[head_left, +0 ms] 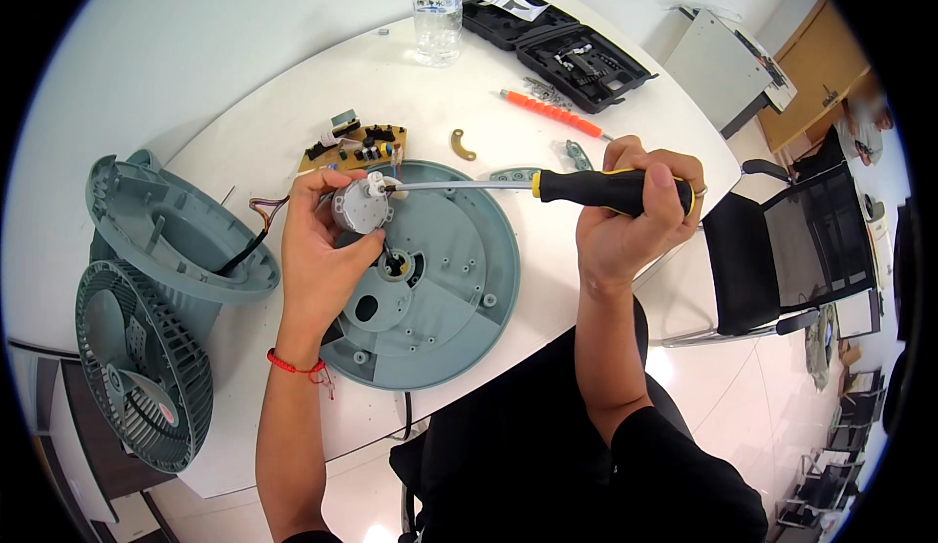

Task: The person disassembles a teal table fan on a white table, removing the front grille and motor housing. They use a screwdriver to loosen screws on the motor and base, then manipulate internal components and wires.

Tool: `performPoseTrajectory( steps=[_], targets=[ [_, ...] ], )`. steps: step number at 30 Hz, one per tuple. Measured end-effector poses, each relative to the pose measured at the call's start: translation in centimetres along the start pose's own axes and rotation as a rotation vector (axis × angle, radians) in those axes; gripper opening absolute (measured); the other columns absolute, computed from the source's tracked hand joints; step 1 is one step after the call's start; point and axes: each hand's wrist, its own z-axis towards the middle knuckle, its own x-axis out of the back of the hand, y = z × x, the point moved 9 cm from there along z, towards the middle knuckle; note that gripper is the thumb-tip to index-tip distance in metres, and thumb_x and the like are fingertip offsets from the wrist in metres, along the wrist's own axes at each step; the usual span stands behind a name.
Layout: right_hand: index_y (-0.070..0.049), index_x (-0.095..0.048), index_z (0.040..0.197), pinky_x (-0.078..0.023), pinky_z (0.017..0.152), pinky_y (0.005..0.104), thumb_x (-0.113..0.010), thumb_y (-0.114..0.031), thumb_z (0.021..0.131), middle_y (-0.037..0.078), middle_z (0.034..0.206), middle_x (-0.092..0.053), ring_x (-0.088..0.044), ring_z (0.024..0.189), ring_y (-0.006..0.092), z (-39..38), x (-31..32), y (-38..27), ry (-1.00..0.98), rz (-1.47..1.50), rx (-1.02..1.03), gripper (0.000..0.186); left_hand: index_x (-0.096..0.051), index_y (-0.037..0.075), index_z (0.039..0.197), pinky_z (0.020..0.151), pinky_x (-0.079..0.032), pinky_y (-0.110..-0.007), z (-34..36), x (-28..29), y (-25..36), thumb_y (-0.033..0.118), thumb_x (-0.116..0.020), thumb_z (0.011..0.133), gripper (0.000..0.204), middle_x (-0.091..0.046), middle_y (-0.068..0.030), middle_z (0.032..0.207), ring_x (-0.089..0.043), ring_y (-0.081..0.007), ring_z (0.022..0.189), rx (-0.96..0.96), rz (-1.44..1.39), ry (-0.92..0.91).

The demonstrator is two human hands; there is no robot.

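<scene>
My left hand [327, 255] is closed around a small round silver motor [362, 209] with a white shaft piece, held up above a grey-green round fan base [459, 279]. In my right hand [640, 206] is a black and yellow screwdriver [596, 191], its fingers wrapped round the handle. The screwdriver's long shank points left, and its tip meets the motor by the white piece; whether it sits in a screw I cannot tell. Under the motor a dark cable runs down to the base's central hole. A circuit board [357, 145] lies just beyond my left hand.
Left stand a grey-green fan housing [181, 226] and a fan head with grille [147, 367]. Farther back are a water bottle [437, 20], an open black tool case [586, 64], an orange-handled tool [552, 111] and a curved brass-coloured plate [461, 145]. A black chair [747, 260] stands right.
</scene>
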Motion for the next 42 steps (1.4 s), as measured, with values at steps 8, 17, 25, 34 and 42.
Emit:
performPoseTrajectory(
  steps=[8, 17, 25, 34, 42],
  targets=[
    [-0.002, -0.051, 0.083, -0.045, 0.068, 0.0334, -0.062, -0.009, 0.085, 0.007, 0.067, -0.053, -0.049, 0.062, 0.016, 0.1, 0.3, -0.3, 0.048, 0.026, 0.014, 0.012, -0.043, 0.007, 0.119, 0.098, -0.048, -0.034, 0.1, 0.3, -0.4, -0.013, -0.067, 0.07, 0.058, -0.054, -0.0112, 0.128, -0.055, -0.0196, 0.115, 0.033, 0.001, 0.007],
    [0.001, -0.054, 0.087, -0.047, 0.066, 0.0287, -0.062, -0.009, 0.087, 0.011, 0.071, -0.059, -0.051, 0.062, 0.0156, -0.1, 0.4, 0.7, 0.059, 0.007, -0.04, 0.013, -0.043, 0.007, 0.119, 0.098, -0.049, -0.034, 0.0, 0.2, -0.4, -0.014, -0.066, 0.07, 0.057, -0.054, -0.0108, 0.128, -0.055, -0.0195, 0.115, 0.034, -0.021, -0.001],
    [0.001, -0.055, 0.086, -0.044, 0.051, 0.0213, -0.063, -0.012, 0.088, 0.013, 0.074, -0.063, -0.056, 0.063, 0.0129, -0.2, -0.2, 0.4, 0.066, -0.052, -0.026, 0.015, -0.044, 0.006, 0.119, 0.097, -0.05, -0.033, 0.0, 0.1, -0.1, -0.016, -0.065, 0.071, 0.057, -0.053, -0.0114, 0.129, -0.056, -0.019, 0.115, 0.017, 0.014, -0.008],
    [-0.002, -0.057, 0.085, -0.034, 0.041, 0.0182, -0.064, -0.014, 0.088, 0.008, 0.07, -0.063, -0.049, 0.051, 0.006, -0.1, 0.0, 0.7, 0.122, -0.152, -0.112, 0.015, -0.044, 0.007, 0.119, 0.095, -0.051, -0.033, 0.1, 0.2, -0.5, -0.014, -0.066, 0.071, 0.057, -0.054, -0.0107, 0.128, -0.057, -0.0186, 0.114, 0.024, -0.015, -0.009],
    [-0.002, -0.061, 0.084, -0.036, 0.04, 0.0184, -0.064, -0.013, 0.089, 0.004, 0.07, -0.061, -0.049, 0.049, 0.0048, 0.2, 0.0, 1.7, 0.124, -0.255, -0.237, 0.012, -0.044, 0.006, 0.119, 0.096, -0.05, -0.032, 0.0, 0.5, -0.6, -0.015, -0.067, 0.071, 0.058, -0.053, -0.0111, 0.129, -0.056, -0.0187, 0.114, 0.033, -0.028, 0.011]
  ],
)
